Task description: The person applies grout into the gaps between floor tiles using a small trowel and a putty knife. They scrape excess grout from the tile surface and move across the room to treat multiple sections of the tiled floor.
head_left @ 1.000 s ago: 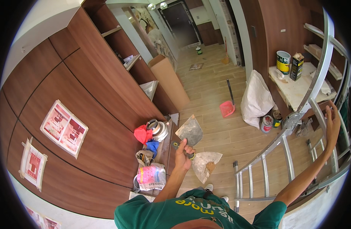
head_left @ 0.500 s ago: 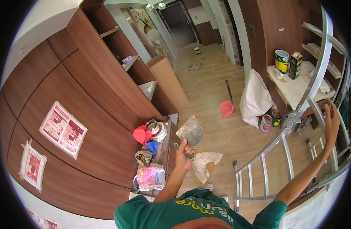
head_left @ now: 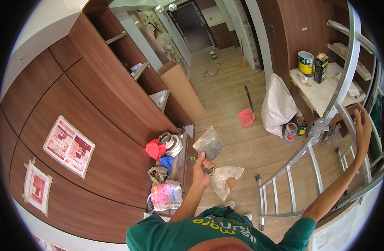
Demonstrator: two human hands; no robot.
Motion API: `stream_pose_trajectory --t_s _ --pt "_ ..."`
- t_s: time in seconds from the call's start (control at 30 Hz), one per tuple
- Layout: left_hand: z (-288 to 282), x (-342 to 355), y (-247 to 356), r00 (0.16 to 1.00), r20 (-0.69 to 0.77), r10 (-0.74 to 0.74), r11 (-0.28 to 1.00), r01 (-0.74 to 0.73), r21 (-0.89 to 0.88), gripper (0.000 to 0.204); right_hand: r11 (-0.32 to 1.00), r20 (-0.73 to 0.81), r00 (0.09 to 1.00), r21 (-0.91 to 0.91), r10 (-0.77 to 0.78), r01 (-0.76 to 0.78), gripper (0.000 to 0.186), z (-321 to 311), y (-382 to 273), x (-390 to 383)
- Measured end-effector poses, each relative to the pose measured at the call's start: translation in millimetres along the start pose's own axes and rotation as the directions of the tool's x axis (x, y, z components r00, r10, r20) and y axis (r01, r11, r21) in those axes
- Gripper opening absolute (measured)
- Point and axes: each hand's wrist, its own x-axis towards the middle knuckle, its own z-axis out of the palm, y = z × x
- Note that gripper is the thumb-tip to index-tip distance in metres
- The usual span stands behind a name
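Note:
My left hand [head_left: 201,173] is closed round the handles of two putty knives in front of my chest. One broad, smeared blade [head_left: 209,144] points away from me; the other pale blade [head_left: 226,180] fans out to the right, with a brown patch on it. At the far right my right arm reaches out to a silver aluminium folding ladder [head_left: 312,171]. My right hand [head_left: 362,131] is raised against its rail, fingers apart and slightly bent. Whether its palm bears on the metal cannot be made out.
A low ledge to the left carries a printed bag [head_left: 167,194], a red cloth [head_left: 154,149] and tape rolls. Ahead are a pink dustpan [head_left: 246,118], a white sack [head_left: 279,106] and a leaning cardboard piece [head_left: 181,90]. Paint cans [head_left: 305,64] stand on a shelf at right.
The view has shifted slightly. My right fingers have risen a little beside the ladder. My left hand keeps the two putty knives in nearly the same place.

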Motion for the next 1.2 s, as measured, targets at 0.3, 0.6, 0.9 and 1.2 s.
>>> stream_pose_trajectory --t_s 0.3,0.6,0.9,1.2 --pt "-3.4 2.9 -0.3 1.000 -0.023 -0.002 1.000 0.002 -0.003 0.020 1.000 0.023 0.999 0.015 0.023 -0.023 0.041 0.1 0.3 1.4" --pt "-0.9 3.5 -0.4 0.999 -0.048 0.006 1.000 -0.005 0.021 0.019 0.998 0.047 0.998 -0.049 0.043 -0.041 0.042 -1.1 7.3 3.4" --pt "-0.9 4.6 1.5 0.997 -0.077 0.000 0.999 0.002 0.033 0.020 0.998 0.036 0.998 0.024 0.049 -0.050 0.039 -0.5 4.2 2.5" --pt "-7.9 8.0 1.8 0.998 -0.058 -0.024 1.000 0.025 0.013 0.020 0.999 0.037 0.999 0.019 0.031 -0.032 0.038 0.3 7.5 3.2"
